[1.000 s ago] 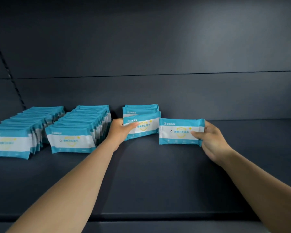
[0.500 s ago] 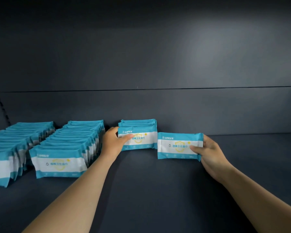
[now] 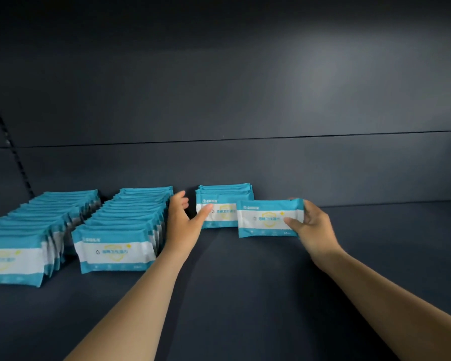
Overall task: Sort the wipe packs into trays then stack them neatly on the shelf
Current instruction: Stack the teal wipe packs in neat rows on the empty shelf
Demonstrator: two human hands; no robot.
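Right hand [image 3: 313, 225] pinching a wipe pack [image 3: 268, 217] upright on shelf [image 3: 245, 295]; left hand [image 3: 183, 220] spread, thumb touching short row [image 3: 223, 204] just beyond.

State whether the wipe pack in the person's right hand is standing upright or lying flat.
Upright: the wipe pack shows its printed face forward, its long lower edge down, pinched by the right hand.

three rows and one loose pack on the shelf

on the shelf [image 3: 245, 295] stand three rows of packs running back to the rear wall: a long row [image 3: 24, 238] far left, a second long row [image 3: 123, 230] right of it, a short row [image 3: 220, 204] further right. one pack [image 3: 266, 217] overlaps the short row's front right corner.
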